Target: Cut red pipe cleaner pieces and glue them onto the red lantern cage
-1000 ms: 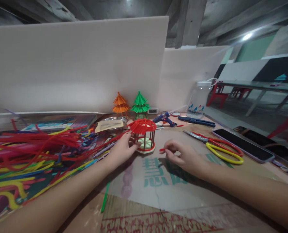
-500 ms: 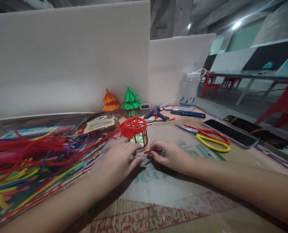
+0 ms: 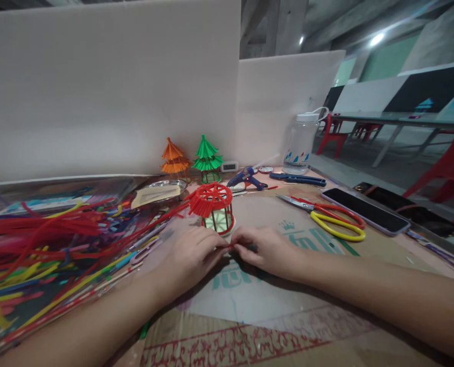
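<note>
A small red pavilion model [image 3: 213, 205] with a fringed red roof and a pale round base stands on the cardboard sheet [image 3: 272, 300]. Just in front of it my left hand [image 3: 193, 257] and my right hand [image 3: 267, 250] meet fingertip to fingertip. Both pinch a short red straw piece [image 3: 231, 245] between them, with fingers closed. Neither hand touches the pavilion.
A heap of coloured straws [image 3: 43, 244] covers the left side. Orange [image 3: 174, 157] and green [image 3: 208, 157] pavilions stand by the white partition. A blue glue gun [image 3: 245, 178], scissors [image 3: 328, 216], a phone [image 3: 364, 210], a water bottle [image 3: 301, 142] and a metal dish [image 3: 161, 191] lie behind.
My left hand let go of the red pavilion and came down to the right hand. Both hands now pinch the short red piece together in front of the model.
</note>
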Action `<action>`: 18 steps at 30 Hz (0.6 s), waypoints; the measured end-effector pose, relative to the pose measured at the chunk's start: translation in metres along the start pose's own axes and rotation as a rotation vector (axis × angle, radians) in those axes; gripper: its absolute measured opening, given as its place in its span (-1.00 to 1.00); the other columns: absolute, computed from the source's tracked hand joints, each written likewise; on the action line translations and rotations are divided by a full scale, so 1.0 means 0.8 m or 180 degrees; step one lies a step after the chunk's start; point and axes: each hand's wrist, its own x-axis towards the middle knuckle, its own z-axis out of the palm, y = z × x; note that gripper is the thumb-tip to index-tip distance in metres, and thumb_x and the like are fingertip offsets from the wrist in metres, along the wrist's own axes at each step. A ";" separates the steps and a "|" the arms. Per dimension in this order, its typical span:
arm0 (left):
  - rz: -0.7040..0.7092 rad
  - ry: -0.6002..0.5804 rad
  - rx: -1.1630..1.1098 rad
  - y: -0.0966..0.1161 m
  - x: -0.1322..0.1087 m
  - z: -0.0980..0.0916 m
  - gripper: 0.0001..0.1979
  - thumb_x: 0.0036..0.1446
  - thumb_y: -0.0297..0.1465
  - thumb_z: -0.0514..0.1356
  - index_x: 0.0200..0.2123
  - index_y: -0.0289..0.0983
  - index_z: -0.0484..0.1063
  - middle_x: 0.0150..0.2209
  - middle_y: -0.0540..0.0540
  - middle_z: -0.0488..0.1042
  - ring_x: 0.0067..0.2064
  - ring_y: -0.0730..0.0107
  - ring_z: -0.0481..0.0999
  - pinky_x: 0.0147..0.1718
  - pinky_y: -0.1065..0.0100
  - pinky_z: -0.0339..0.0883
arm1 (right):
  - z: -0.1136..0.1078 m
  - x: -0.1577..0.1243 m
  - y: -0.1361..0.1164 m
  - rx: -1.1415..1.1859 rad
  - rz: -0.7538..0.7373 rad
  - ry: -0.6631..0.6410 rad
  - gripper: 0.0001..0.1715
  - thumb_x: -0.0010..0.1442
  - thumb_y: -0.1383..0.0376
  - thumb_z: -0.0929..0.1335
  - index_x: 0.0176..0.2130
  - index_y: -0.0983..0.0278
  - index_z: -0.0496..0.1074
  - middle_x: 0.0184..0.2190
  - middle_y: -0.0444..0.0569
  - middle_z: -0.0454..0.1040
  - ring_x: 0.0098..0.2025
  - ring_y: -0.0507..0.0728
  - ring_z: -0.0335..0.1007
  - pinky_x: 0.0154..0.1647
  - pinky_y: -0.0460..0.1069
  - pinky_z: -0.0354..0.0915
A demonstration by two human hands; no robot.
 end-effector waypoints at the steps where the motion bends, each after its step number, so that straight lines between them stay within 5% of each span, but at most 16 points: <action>1: -0.0009 0.0018 0.0011 0.000 0.000 0.001 -0.88 0.33 -0.37 0.16 -0.25 -0.24 0.47 -0.32 -0.07 0.60 -0.28 0.32 0.55 -0.27 0.31 0.35 | 0.000 0.000 0.000 0.0001 -0.0060 -0.0017 -0.77 0.28 0.28 0.31 -0.13 0.26 0.54 -0.33 0.00 0.65 -0.37 0.09 0.55 -0.32 -0.06 0.32; 7: -0.0287 -0.0022 -0.0081 0.001 0.001 0.003 -0.85 0.35 -0.33 0.14 -0.27 -0.24 0.44 -0.34 -0.05 0.57 -0.30 0.32 0.53 -0.32 0.32 0.33 | 0.001 0.004 0.003 0.0271 -0.0336 -0.0113 -0.77 0.33 0.27 0.33 -0.07 0.23 0.56 -0.17 -0.02 0.66 -0.17 0.10 0.58 -0.13 -0.06 0.36; 18: -0.0369 -0.0112 -0.0350 0.000 -0.001 0.006 -0.84 0.36 -0.29 0.13 -0.26 -0.22 0.42 -0.32 -0.06 0.56 -0.26 0.31 0.53 -0.29 0.31 0.32 | 0.005 0.004 0.007 0.0317 -0.0442 0.0037 -0.81 0.31 0.31 0.34 -0.16 0.27 0.57 -0.23 0.02 0.66 -0.22 0.11 0.57 -0.16 -0.04 0.38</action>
